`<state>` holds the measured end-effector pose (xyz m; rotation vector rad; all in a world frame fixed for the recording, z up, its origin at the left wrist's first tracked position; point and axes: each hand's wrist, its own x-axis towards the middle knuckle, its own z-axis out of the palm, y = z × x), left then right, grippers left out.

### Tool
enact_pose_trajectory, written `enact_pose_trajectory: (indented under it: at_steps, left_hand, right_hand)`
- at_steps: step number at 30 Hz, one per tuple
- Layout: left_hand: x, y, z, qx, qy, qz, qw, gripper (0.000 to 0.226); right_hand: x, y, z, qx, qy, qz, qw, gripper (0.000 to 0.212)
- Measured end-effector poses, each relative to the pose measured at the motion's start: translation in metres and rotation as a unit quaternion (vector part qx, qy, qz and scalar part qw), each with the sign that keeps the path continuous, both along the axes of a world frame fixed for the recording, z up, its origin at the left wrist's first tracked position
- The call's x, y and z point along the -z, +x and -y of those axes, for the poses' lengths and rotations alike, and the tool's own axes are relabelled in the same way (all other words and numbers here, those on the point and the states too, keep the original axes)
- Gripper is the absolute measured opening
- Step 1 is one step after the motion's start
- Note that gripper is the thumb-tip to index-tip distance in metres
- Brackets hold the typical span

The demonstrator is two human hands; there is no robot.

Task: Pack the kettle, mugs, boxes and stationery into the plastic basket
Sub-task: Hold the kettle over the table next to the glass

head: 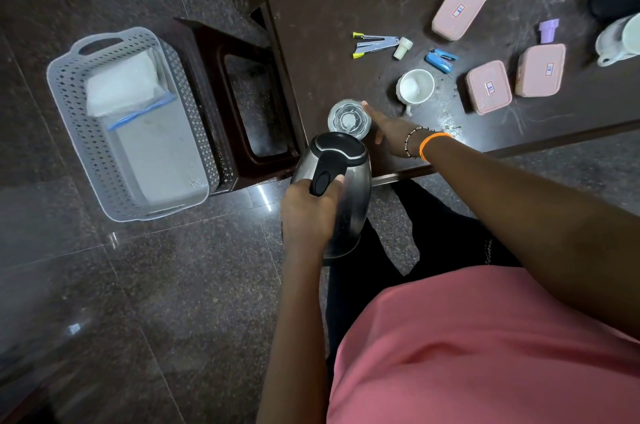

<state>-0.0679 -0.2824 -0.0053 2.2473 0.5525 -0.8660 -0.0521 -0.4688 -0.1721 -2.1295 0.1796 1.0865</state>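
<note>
Steel electric kettle is gripped by the left hand off the tabletop edge — the right hand, fingers straight, touches its base, which could be knocked off.

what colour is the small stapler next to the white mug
Blue: the stapler lies beside the white mug, clearest in the head view.

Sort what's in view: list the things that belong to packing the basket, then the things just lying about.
Job:
- steel kettle with black handle, gripped by left hand
- grey perforated plastic basket
- white mug
- three pink lidded boxes
- blue stapler
- silver staplers

Lying about:
- dark brown plastic stool
- round kettle base, near right hand
</note>
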Motion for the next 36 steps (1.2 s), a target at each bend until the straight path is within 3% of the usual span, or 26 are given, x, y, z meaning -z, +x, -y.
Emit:
enact_pose_trajectory:
  at_steps: [36]
  left_hand:
    - [0.0002, 0.0046, 0.0034, 0.001, -0.001, 0.007, 1.0, 0.038]
  right_hand:
    - [-0.0085, 0.0015, 0.0034, -0.005, 0.0, -0.003, 1.0, 0.091]
